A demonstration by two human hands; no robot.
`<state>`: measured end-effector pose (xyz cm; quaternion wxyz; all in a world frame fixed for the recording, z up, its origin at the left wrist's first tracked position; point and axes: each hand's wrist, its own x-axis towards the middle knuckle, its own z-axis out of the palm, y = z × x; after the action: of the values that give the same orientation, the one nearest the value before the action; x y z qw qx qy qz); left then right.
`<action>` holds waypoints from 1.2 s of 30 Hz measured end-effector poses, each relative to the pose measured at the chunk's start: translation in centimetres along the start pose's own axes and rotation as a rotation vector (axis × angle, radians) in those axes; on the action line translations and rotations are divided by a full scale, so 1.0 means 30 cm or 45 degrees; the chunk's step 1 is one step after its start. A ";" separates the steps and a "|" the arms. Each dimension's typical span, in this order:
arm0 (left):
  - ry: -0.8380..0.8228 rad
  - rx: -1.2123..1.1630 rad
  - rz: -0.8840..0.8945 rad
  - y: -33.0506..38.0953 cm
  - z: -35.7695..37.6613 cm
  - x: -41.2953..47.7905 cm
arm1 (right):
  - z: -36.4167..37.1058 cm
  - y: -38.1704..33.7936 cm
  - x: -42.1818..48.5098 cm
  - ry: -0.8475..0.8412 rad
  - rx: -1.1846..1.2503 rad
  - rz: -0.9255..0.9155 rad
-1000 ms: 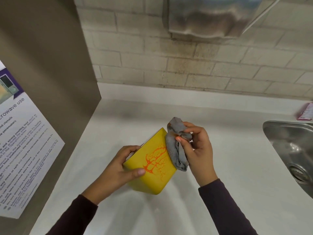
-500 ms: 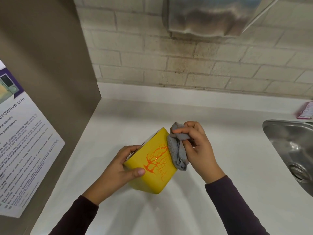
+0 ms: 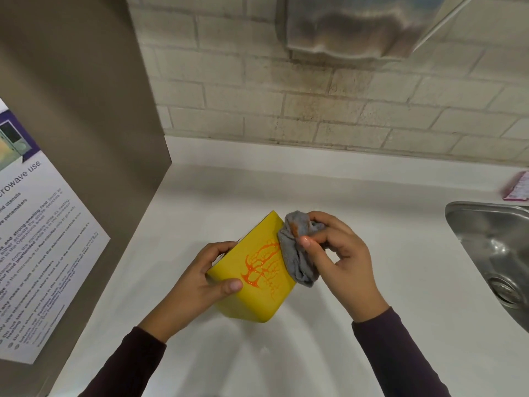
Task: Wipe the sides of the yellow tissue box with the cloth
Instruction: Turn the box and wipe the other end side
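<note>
You have a white bench (image 3: 372, 202) with a steel sink (image 3: 486, 247) at its right edge and a pink packet (image 3: 518, 187) at its back right corner.

The one view comes from a wide-angle camera worn on the person's head; it faces forward and steeply down over a white counter (image 3: 378, 213); it sits near the work, so the left hand (image 3: 197, 285), the right hand (image 3: 346, 262), the yellow tissue box (image 3: 257, 305) and the cloth (image 3: 297, 262) lie in the lower middle, both arms entering from the bottom edge; the brick wall (image 3: 357, 110) stands straight ahead across the top; a brown panel (image 3: 86, 110) runs down the left side; a steel sink (image 3: 492, 247) is cut by the right edge.
</note>
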<state>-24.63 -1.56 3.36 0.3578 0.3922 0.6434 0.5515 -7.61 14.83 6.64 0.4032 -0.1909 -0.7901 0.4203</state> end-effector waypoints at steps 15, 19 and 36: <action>0.260 -0.076 0.057 -0.022 0.051 0.019 | 0.092 0.053 -0.066 -0.133 -0.225 -0.091; 0.282 -0.078 0.080 -0.034 0.052 0.030 | 0.082 0.067 -0.071 -0.222 -0.374 -0.159; 0.258 -0.097 0.099 -0.032 0.037 0.052 | 0.080 0.058 -0.066 -0.096 -0.355 -0.185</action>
<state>-24.41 0.24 2.22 0.2837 0.3452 0.6392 0.6259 -8.40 13.33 3.48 0.3722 -0.1712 -0.8672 0.2831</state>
